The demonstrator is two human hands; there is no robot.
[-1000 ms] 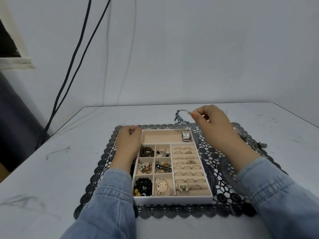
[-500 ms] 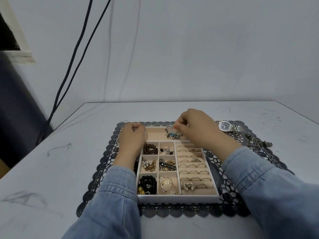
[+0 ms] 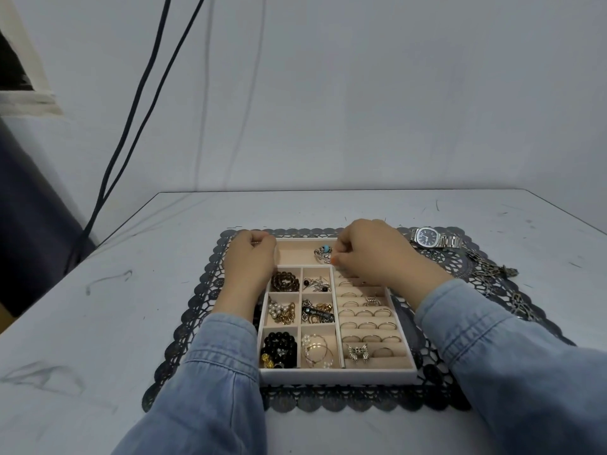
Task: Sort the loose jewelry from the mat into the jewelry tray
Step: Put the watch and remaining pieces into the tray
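A white jewelry tray with beige compartments lies on a dark lace mat. My right hand hovers over the long far compartment, fingers curled, pinching the right end of a silver bracelet with a turquoise bead that lies in that compartment. My left hand is a loose fist against the tray's left wall near its far corner, holding nothing. A silver watch with a dark dial and a dark chain lie loose on the mat to the right.
The tray's small compartments hold beads, pearls, earrings and hoops; the right column holds several rings. The mat sits on a white table against a wall. Two black cables hang at the left.
My right hand carried the bracelet from above the mat's far edge down into the tray's far compartment. The left hand stayed by the tray's left side.
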